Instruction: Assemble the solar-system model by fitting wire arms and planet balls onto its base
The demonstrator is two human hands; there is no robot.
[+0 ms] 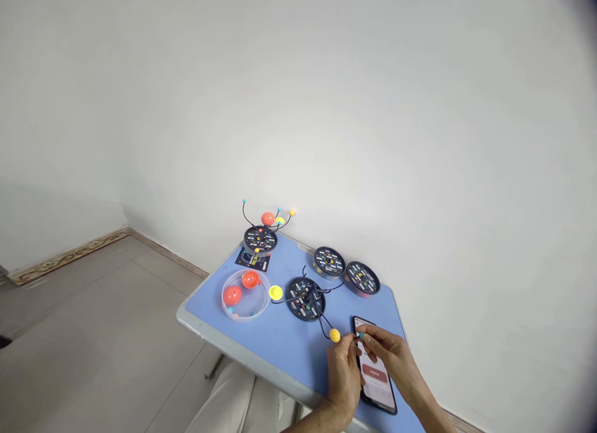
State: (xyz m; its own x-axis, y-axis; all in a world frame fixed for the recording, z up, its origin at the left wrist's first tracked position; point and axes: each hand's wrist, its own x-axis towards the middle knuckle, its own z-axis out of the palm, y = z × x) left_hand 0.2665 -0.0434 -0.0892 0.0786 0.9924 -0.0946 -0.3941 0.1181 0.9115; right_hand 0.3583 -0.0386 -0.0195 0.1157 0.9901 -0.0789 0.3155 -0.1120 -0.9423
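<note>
Low over the table's right side, my two hands meet. My right hand (390, 353) pinches a small blue ball (361, 335) between thumb and fingertips. Closed right beside it, my left hand (342, 367) grips what looks like a thin black rod (356, 339), its end at the blue ball; most of it is hidden by fingers. Just beyond the left hand, a yellow ball (334, 335) sits on a curved black arm of the solar system model base (305, 299), a round black disc with several arms. Under both hands lies a phone (374, 374) with a lit screen.
A clear round tub (245, 316) holds red half-shells and small balls. Beside it is a yellow ringed piece (275, 293). At the back left stands an assembled model (260, 240) on a printed card (247, 260). Two lidded round boxes (329, 262) (362, 279) stand near the wall.
</note>
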